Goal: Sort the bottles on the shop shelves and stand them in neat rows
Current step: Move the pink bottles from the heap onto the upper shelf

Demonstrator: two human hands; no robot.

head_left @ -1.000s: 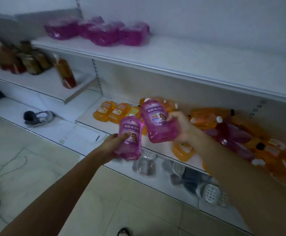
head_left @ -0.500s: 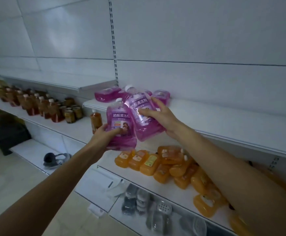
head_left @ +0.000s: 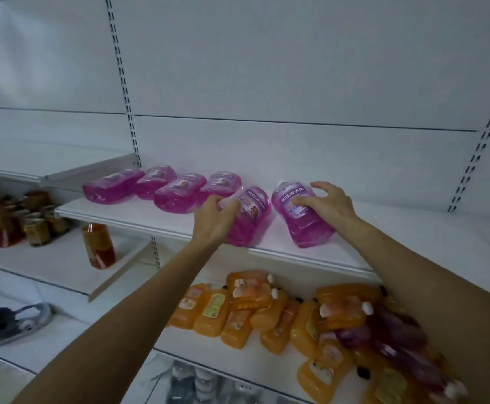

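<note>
Two pink floor-cleaner bottles lie on their backs, labels up, on a white upper shelf (head_left: 310, 252) of a shop display, caps toward the back panel and bases near the front edge. The left bottle (head_left: 249, 217) sits under the person's left hand (head_left: 213, 220), whose fingers wrap over its left side and shoulder, the bulk of the bottle showing to the right of the palm. The right bottle (head_left: 299, 217) lies just beside it, a narrow gap between them, with the right hand (head_left: 329, 204) resting on its upper right; the thumb presses the label while the fingers are spread and arched above the cap end, a loose hold rather than a closed one. Further left on the same shelf, four more pink bottles (head_left: 162, 188) lie in a slanted row, the nearest of them touching or almost touching the left-hand bottle. On the shelf below, near the person, orange bottles (head_left: 238, 313) lie partly in a row and partly heaped, with darker purple bottles (head_left: 398, 336) mixed in at the right, partly hidden by the right forearm. To the left, a lower side shelf holds an upright amber bottle (head_left: 98, 246) and, farther left, a cluster of brown jars and bottles (head_left: 10, 220). A grey sandal-like item (head_left: 16, 319) lies on the bottom ledge at the lower left.
</note>
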